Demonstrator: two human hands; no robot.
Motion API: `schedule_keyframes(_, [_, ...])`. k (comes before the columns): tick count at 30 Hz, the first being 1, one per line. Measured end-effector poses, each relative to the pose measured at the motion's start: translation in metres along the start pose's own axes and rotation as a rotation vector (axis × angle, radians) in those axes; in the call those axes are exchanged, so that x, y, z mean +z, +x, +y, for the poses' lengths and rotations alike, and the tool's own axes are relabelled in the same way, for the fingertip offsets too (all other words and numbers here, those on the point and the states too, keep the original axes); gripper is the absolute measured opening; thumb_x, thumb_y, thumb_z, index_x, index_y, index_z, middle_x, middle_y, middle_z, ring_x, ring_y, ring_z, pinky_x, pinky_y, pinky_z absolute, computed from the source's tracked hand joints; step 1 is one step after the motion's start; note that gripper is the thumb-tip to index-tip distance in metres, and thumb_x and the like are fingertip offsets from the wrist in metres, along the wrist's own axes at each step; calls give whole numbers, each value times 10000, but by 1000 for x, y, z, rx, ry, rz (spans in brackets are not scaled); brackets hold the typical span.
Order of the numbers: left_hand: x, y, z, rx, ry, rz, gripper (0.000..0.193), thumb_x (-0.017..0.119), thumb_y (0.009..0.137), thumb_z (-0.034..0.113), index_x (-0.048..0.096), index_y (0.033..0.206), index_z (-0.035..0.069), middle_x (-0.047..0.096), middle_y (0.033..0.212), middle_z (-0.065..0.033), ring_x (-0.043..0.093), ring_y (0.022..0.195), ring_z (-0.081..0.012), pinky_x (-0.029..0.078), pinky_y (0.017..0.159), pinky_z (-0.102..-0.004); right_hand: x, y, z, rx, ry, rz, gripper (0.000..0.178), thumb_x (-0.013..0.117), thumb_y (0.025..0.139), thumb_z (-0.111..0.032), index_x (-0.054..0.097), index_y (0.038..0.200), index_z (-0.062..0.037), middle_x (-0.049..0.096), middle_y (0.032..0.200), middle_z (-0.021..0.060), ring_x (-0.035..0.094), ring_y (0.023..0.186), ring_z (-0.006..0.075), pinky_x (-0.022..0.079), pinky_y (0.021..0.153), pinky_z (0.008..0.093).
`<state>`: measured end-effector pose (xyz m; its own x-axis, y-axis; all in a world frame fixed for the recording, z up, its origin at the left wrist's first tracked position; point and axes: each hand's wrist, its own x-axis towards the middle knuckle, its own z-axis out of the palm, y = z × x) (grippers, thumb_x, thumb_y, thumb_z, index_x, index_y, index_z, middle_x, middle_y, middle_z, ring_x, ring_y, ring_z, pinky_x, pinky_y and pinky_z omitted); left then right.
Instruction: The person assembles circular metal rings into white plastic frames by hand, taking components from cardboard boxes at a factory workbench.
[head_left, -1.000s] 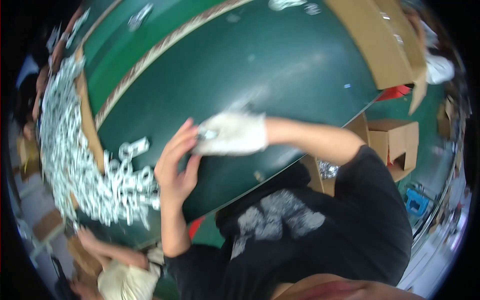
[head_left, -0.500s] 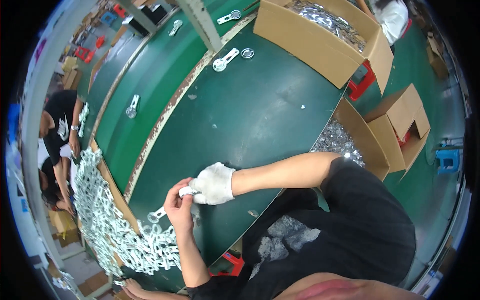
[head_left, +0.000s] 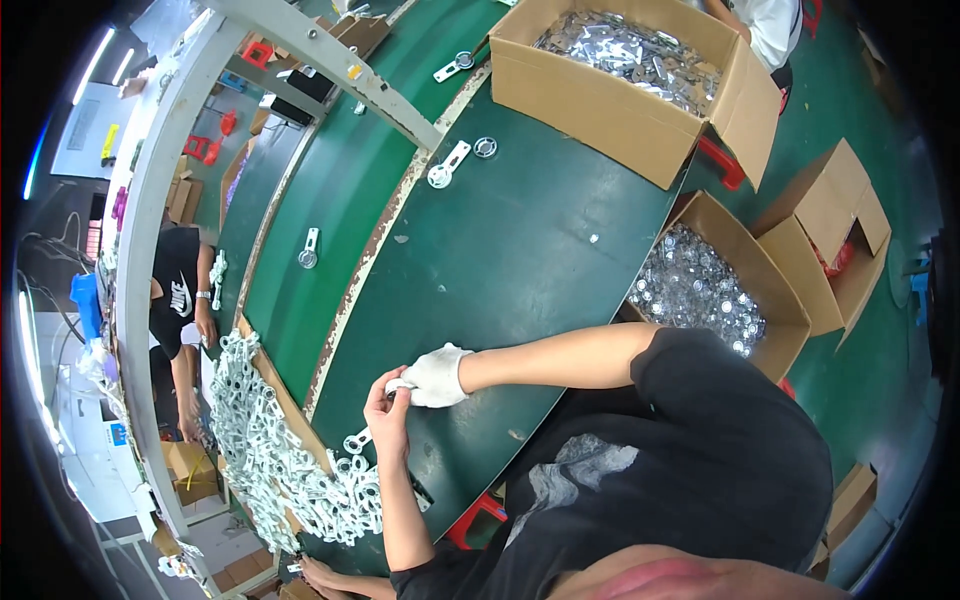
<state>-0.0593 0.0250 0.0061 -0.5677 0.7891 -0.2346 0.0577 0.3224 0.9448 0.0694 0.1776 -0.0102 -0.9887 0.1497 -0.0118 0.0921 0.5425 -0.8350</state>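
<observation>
My left hand (head_left: 388,408), bare, is closed with thumb and fingers on a small pale, rounded part (head_left: 398,387). Against it works my right hand (head_left: 437,377), in a white glove, its fingers closed on the same part. The gloved fingers hide much of the part, so its full shape does not show. Beside my left wrist, a pale part with a ring end (head_left: 357,440) lies on the green table (head_left: 500,270). A large heap of similar pale parts (head_left: 262,440) spreads to the left.
A cardboard box of flat metal pieces (head_left: 590,110) stands at the far right of the table. Another box, of shiny round pieces (head_left: 790,310), sits by my right elbow. A long part (head_left: 449,165) and a ring (head_left: 485,148) lie farther off. Co-workers sit left and far right.
The view has swung, so the scene sits differently in the picture. My hands stay together on the small part, with only slight finger movement.
</observation>
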Motion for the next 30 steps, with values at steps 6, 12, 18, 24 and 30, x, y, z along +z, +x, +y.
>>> schedule_keyframes(6, [2, 9, -24, 112, -243, 35, 268, 686, 952, 3, 670, 1217, -30, 673, 1287, -157, 642, 1156, -223, 503, 1025, -343, 9, 5, 1, 43, -67, 66, 303, 460, 993, -365, 645, 1200, -243, 745, 946, 166, 727, 884, 393, 568, 795, 536])
schedule_keyframes(12, [3, 9, 11, 144, 96, -9, 298, 622, 923, -5, 665, 1217, -9, 668, 1302, -137, 624, 1204, -234, 474, 1062, -357, 6, 9, 2, -101, -81, 175, 216, 511, 943, -324, 629, 1113, -257, 733, 901, 153, 719, 755, 399, 570, 676, 555])
schedule_keyframes(18, [22, 8, 59, 328, -151, -198, 417, 603, 986, 60, 547, 1393, -10, 600, 1413, -150, 576, 1264, -193, 449, 1064, -312, -58, -11, -9, -197, 296, 71, 279, 621, 945, -305, 669, 1124, -95, 730, 986, 159, 710, 881, 343, 565, 775, 433])
schedule_keyframes(24, [13, 0, 83, 753, 431, -129, 614, 862, 743, 108, 625, 1303, 18, 688, 1256, -156, 680, 1145, -316, 568, 944, -385, -100, -21, -43, 171, 635, -393, 175, 625, 906, -209, 596, 884, -37, 519, 698, -17, 483, 640, 96, 415, 585, 297])
schedule_keyframes(30, [22, -2, 73, 834, 501, 29, 577, 894, 740, 229, 669, 1224, 7, 751, 1115, -122, 747, 984, -280, 617, 806, -335, -105, -24, -45, 227, 749, -423, 227, 609, 893, -239, 525, 768, -70, 466, 645, -47, 425, 578, 66, 353, 528, 273])
